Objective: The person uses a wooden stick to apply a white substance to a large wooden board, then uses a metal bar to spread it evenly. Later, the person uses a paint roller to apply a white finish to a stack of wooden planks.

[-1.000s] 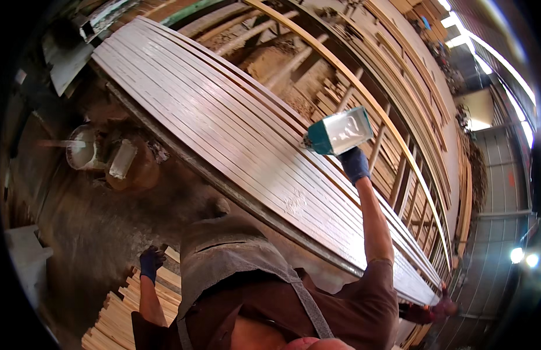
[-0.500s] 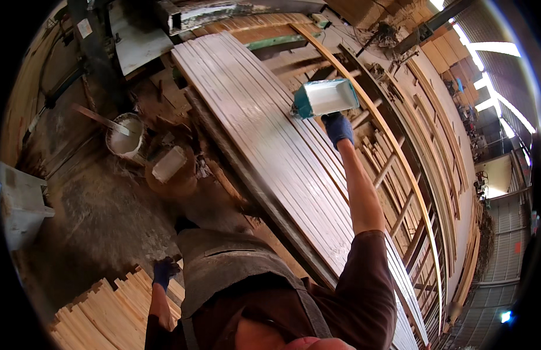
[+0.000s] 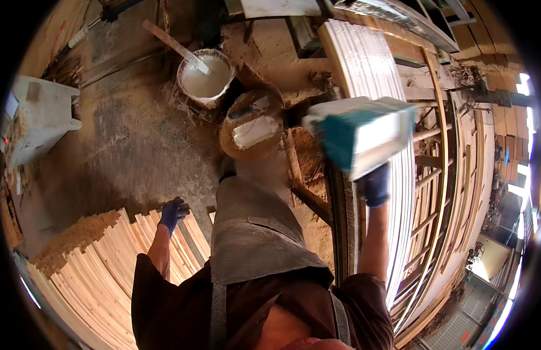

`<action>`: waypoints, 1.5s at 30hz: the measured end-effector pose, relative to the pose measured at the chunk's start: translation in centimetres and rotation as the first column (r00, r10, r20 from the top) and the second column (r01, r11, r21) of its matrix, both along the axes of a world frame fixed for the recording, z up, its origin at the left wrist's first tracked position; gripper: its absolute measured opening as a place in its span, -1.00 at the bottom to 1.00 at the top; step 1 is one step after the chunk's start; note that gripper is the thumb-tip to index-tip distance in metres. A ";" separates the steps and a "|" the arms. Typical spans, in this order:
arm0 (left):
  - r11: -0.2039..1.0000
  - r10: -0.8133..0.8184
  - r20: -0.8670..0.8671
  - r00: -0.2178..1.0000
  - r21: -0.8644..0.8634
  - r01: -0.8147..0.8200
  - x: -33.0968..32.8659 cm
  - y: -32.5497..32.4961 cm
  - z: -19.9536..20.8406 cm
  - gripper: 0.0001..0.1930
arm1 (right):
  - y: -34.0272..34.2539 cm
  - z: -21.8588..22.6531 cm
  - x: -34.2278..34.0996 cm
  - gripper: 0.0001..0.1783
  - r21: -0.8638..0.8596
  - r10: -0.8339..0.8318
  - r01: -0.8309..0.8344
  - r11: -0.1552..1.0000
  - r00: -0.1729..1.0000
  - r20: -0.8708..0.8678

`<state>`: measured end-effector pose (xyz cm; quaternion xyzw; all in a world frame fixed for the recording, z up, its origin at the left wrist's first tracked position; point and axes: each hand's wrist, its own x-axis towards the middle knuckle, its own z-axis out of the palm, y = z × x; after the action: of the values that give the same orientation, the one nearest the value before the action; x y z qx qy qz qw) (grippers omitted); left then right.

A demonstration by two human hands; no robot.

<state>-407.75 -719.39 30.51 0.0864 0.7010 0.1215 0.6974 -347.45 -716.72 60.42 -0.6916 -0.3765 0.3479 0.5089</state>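
Note:
My right hand (image 3: 375,185), in a dark blue glove, is closed on a teal glue spreader (image 3: 339,137), box-shaped with a white-smeared hollow. Motion blurs the spreader, held above the near left edge of the long wooden strips (image 3: 363,55), which lie side by side with a wet, whitish sheen. My left hand (image 3: 173,213), gloved too, hangs empty with loosely bent fingers over pale stacked wood strips (image 3: 124,262). Ahead of me, a bucket (image 3: 206,79) of white liquid has a flat stick (image 3: 174,45) leaning in it. Next to it, a white block-like thing (image 3: 254,132) lies on a round brown top.
A curved wooden rail (image 3: 438,175) and a rack with crossbars run along the right of the strips. At far left stands a grey-white box-like stand (image 3: 46,119). Timber stacks (image 3: 512,134) fill the far right. Sawdust and scraps lie beneath the bench.
My right hand has brought the spreader back from the far side of the strips, leftward and closer to me. The view has turned toward the bucket. My left hand stays empty.

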 end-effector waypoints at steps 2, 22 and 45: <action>0.999 0.008 0.088 0.996 -0.037 -0.005 1.3 0.8 0.4 -0.66 | 2.4 -5.5 -4.8 -0.67 0.006 0.080 -0.081 0.997 0.994 0.080; 0.974 0.030 -0.159 0.987 -0.219 -0.065 -4.8 -9.0 4.8 -0.56 | 7.0 -41.0 -12.4 -0.62 -0.775 0.856 -0.370 0.512 0.297 0.424; 0.924 -0.260 0.112 0.959 -0.259 0.281 25.1 -3.9 5.6 -0.71 | -36.4 8.0 37.1 -0.37 -0.298 -0.328 0.273 0.915 0.932 -0.153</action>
<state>-382.62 -723.25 36.14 0.0811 0.6656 -0.0704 0.7386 -310.38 -753.14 68.47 -0.7660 -0.1607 0.3811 0.4921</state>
